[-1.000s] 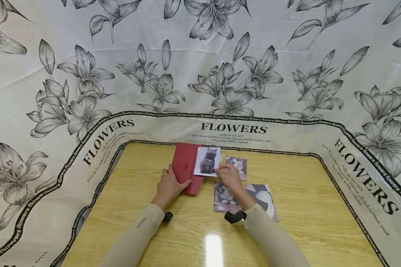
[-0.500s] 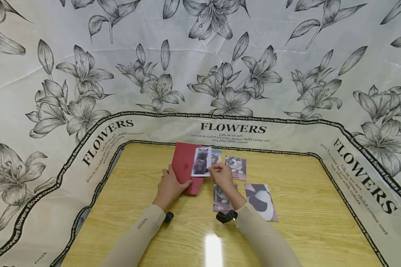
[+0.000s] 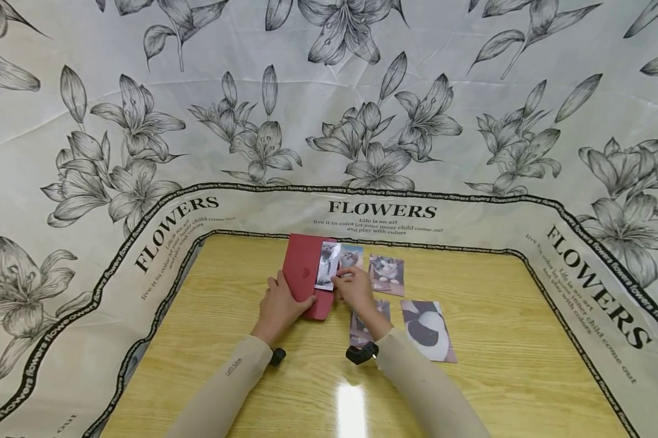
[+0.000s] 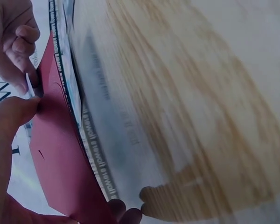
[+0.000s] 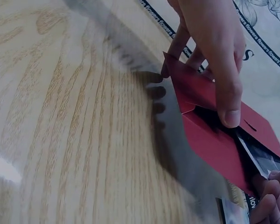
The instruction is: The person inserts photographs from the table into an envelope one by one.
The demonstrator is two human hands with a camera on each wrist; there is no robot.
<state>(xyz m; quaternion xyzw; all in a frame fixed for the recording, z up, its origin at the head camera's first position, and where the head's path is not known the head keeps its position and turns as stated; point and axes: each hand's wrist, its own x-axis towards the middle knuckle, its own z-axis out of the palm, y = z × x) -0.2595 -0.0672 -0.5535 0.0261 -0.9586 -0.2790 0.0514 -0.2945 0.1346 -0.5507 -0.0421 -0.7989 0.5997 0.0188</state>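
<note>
A red envelope (image 3: pixel 300 267) lies tilted near the table's back edge, its flap side toward the right. My left hand (image 3: pixel 278 305) grips it, fingers round the left edge and thumb over the front by the opening. Between the thumb and fingers of my right hand (image 3: pixel 356 291) is a cat photo (image 3: pixel 326 266), partly inside the envelope; its left part is hidden there. In the right wrist view the photo (image 5: pixel 263 157) sits in the parted opening, and the left thumb (image 5: pixel 231 116) holds the envelope's upper layer. The left wrist view shows the photo's thin edge (image 4: pixel 29 86) by the thumb.
Other animal photos lie right of the envelope: one kitten photo (image 3: pixel 353 255) behind the right hand, another (image 3: pixel 387 274) beside it, one (image 3: pixel 360 328) partly under the right forearm, and a black-and-white one (image 3: pixel 429 331). Flower-printed cloth (image 3: pixel 384 213) borders the wooden table (image 3: pixel 504 328).
My right hand has moved left, sliding the cat photo further into the envelope, so less of it shows. The kitten photo behind it has come into view. My left hand has stayed in place.
</note>
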